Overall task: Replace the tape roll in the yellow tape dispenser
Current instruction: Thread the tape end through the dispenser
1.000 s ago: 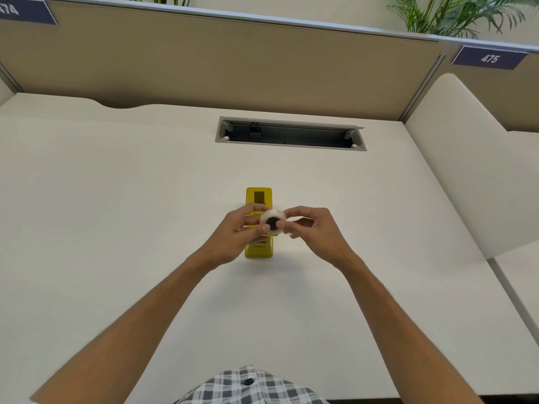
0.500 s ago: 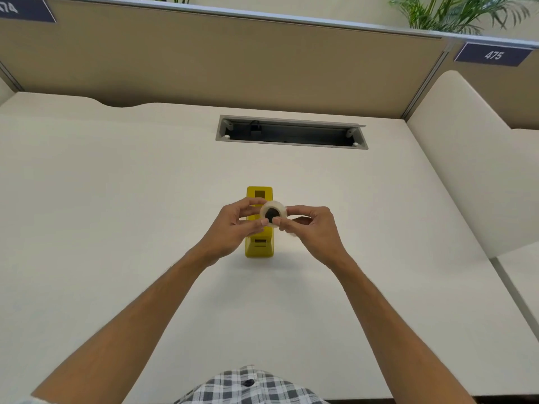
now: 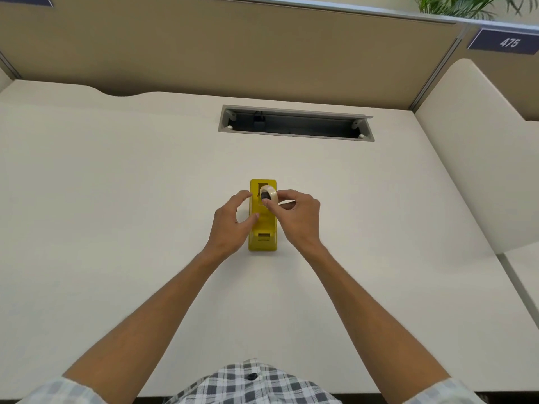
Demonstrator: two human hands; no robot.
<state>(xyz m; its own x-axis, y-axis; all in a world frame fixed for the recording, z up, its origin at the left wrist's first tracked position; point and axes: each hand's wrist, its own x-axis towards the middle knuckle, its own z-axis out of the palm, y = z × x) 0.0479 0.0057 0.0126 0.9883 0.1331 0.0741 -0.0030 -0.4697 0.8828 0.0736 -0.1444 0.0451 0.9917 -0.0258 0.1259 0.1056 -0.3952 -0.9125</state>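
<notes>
Pinching the tape roll [image 3: 268,195] in right hand [image 3: 294,217] fingertips above the yellow tape dispenser [image 3: 263,225]'s open well, not yet seated, left hand [image 3: 232,225] fingers spread beside it.

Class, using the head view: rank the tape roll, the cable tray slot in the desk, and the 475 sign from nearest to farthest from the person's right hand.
1. Tape roll: pinched by the right hand, above the yellow dispenser.
2. Cable tray slot: farther back on the desk, straight ahead.
3. 475 sign: on the partition, far upper right.
</notes>
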